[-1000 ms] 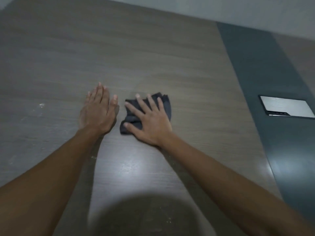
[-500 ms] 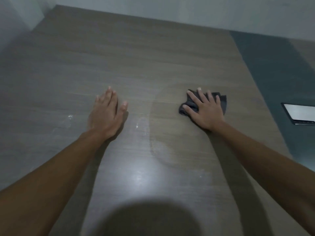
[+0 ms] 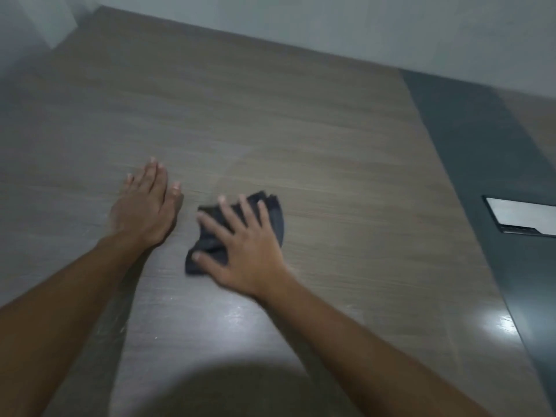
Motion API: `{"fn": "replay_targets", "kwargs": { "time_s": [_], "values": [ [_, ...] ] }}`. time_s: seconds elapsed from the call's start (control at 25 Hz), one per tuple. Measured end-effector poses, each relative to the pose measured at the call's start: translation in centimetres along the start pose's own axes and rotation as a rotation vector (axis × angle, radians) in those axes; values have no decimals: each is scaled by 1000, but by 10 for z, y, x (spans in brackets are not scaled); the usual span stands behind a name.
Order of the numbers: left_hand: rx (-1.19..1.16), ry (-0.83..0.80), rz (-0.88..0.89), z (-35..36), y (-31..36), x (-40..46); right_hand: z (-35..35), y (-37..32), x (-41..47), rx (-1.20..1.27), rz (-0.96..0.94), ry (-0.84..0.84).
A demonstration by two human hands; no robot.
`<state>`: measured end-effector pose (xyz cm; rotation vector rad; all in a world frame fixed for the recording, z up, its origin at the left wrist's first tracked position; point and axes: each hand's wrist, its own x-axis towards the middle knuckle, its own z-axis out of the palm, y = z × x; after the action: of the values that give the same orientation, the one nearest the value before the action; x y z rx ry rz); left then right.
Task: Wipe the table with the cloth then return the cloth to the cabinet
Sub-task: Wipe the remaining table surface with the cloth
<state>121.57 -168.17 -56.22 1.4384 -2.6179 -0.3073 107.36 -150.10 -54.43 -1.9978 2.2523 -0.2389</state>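
Dark cloth [image 3: 272, 216], crumpled, lying on the wood-grain table [image 3: 301, 130] near mid-frame. Long axis running from near-left corner up to far-right corner; far edge fanned wide, near end bunched narrow. Exact outline unclear: middle hidden under the right hand [image 3: 243, 251], edges softened by motion blur.

Right hand palm-down on the cloth, fingers [image 3: 230, 213] spread and flat, pointing away and slightly left, thumb lying over the near-left corner. Pressing, not pinching.

Left hand [image 3: 144, 212] flat on bare table just left of the cloth, not touching it; a narrow strip of wood between thumb and fabric. Fingers held together, thumb slightly out, pointing away.

Open room: wide bare wood beyond both hands up to the pale wall [image 3: 331, 25]; more bare wood right of the cloth as far as the dark grey strip [image 3: 481, 145] running along the table's right side. Silver rectangular plate [image 3: 523, 218] set in that strip, well apart from the cloth, cut off by the right frame edge. Left of the left hand, more clear surface out to the frame edge.

Round dark shadow [image 3: 240, 392] on the near table between the forearms. Glare patches near the bottom right. Both forearms cut by the lower frame. Near table edge not in view. No cabinet visible.
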Motion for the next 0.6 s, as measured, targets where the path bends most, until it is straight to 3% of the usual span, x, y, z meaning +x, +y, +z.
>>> {"fn": "replay_targets", "kwargs": {
  "time_s": [0.12, 0.28, 0.44, 0.6],
  "values": [
    [-9, -21, -10, -1, 4, 1, -1, -3, -84, 1, -79, 31],
    [-28, -14, -8, -1, 1, 3, -21, 96, -131, -90, 51, 65],
    [15, 17, 8, 2, 0, 4, -34, 158, -69, -161, 304, 11],
    [19, 20, 14, 6, -6, 7, -24, 98, 15, -114, 362, 1]
  ]
}}
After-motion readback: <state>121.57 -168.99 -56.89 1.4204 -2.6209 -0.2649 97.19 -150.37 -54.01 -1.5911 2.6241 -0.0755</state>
